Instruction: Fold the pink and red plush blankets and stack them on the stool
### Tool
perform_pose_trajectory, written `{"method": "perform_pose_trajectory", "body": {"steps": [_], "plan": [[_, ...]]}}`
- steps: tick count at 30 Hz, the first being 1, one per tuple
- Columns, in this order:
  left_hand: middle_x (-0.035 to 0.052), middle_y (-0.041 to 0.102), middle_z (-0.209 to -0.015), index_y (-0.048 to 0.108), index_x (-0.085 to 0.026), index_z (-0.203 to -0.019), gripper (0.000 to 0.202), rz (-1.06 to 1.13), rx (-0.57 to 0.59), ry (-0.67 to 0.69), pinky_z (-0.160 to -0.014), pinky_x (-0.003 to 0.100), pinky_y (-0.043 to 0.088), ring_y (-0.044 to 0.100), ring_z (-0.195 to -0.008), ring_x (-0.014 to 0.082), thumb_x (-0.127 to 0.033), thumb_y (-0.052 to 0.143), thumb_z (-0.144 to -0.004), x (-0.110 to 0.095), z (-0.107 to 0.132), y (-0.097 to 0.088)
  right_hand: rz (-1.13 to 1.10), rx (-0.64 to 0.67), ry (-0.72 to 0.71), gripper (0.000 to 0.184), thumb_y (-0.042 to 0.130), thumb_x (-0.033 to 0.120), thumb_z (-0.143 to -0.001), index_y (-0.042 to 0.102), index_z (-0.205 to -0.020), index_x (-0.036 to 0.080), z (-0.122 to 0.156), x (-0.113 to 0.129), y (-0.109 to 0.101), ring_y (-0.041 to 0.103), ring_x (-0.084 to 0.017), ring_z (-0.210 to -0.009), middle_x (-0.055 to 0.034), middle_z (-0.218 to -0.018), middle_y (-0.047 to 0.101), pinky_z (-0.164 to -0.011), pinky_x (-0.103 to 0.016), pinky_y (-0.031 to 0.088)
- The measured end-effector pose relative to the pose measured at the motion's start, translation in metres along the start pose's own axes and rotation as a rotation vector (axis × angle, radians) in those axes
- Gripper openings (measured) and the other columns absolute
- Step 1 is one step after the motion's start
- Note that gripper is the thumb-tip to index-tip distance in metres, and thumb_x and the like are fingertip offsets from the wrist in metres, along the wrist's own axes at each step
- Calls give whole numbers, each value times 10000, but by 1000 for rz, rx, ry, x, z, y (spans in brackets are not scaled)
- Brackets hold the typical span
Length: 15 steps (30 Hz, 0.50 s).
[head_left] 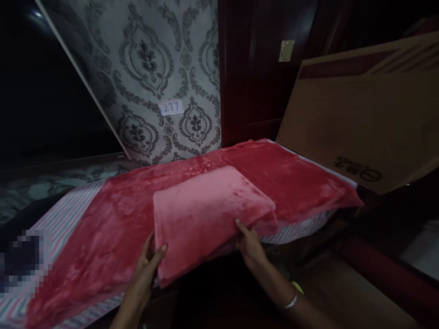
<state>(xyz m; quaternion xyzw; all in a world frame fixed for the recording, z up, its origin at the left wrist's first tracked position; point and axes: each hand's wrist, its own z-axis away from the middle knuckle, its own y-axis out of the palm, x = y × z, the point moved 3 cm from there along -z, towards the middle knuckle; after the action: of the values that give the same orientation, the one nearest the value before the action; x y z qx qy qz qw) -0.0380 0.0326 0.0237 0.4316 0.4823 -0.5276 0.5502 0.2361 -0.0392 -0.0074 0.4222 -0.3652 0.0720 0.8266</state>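
A folded pink blanket (209, 210) is held between my two hands, over the front edge of a padded surface. My left hand (149, 262) grips its near left corner, thumb on top and fingers at the side. At the near right edge, my right hand (248, 242) pinches the fold with the thumb above; the other fingers are underneath, partly hidden. Beneath lies a spread red plush cloth (291, 178) with a mottled pattern. Under that shows a striped sheet (73, 208), visible along the left and the front edge.
A large cardboard box (363, 109) leans at the back right. Behind the surface stand a patterned wall (147, 59) with a paper label (171, 107) reading 277, and a dark red wooden panel (254, 68). A dark screen (51, 91) is at the left.
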Motion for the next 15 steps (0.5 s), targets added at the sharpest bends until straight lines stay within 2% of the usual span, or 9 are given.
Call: {"method": "perform_pose_trajectory", "body": {"steps": [4, 6, 8, 10, 12, 14, 15], "plan": [[131, 603, -1445, 595, -254, -1370, 909, -242, 25, 43, -1005, 429, 546, 555, -1345, 353, -731, 757, -614, 13, -13, -15, 18, -45, -19, 735, 955, 390, -469, 616, -1102, 234, -5, -4, -3, 726, -259, -881, -18, -998, 765, -738, -382, 617], [143, 707, -1265, 636, -215, -1321, 890, -444, 44, 139, -911, 425, 576, 656, -1189, 354, -787, 667, -640, 6, -20, -22, 26, -40, -20, 749, 950, 409, -482, 613, -1128, 232, -5, -4, -5, 724, -255, -880, -30, -1033, 761, -723, -377, 617], [108, 757, -906, 669, -169, -1270, 854, -687, 29, 279, -763, 422, 577, 717, -892, 335, -798, 554, -704, -13, -27, -25, 29, -28, -28, 756, 946, 417, -502, 609, -1153, 231, -4, -4, -5, 723, -253, -892, -43, -1074, 756, -713, -368, 615], [51, 674, -659, 692, -143, -1226, 788, -888, -27, 413, -635, 398, 530, 660, -655, 298, -751, 466, -778, -40, -36, -22, 26, -23, -37, 758, 944, 417, -513, 607, -1167, 235, -3, -4, -4, 722, -255, -911, -45, -1094, 754, -716, -365, 614], [55, 678, -685, 713, -152, -1173, 679, -955, -60, 562, -635, 379, 512, 643, -645, 277, -668, 442, -825, -70, -47, -10, 18, -24, -35, 769, 946, 415, -509, 603, -1176, 244, -3, -4, -3, 722, -258, -920, -37, -1083, 757, -728, -371, 613], [89, 736, -871, 731, -183, -1114, 562, -905, -17, 696, -742, 375, 530, 678, -790, 278, -600, 490, -822, -98, -62, 10, 8, -23, -25, 795, 950, 417, -498, 597, -1190, 248, -2, -4, -3, 725, -263, -925, -28, -1060, 761, -749, -384, 612], [93, 745, -950, 734, -199, -1098, 512, -863, 36, 715, -796, 375, 534, 685, -866, 280, -578, 531, -820, -108, -71, 23, 3, -20, -20, 810, 952, 416, -491, 595, -1198, 246, -2, -4, -2, 727, -268, -931, -28, -1052, 763, -759, -390, 612]]}}
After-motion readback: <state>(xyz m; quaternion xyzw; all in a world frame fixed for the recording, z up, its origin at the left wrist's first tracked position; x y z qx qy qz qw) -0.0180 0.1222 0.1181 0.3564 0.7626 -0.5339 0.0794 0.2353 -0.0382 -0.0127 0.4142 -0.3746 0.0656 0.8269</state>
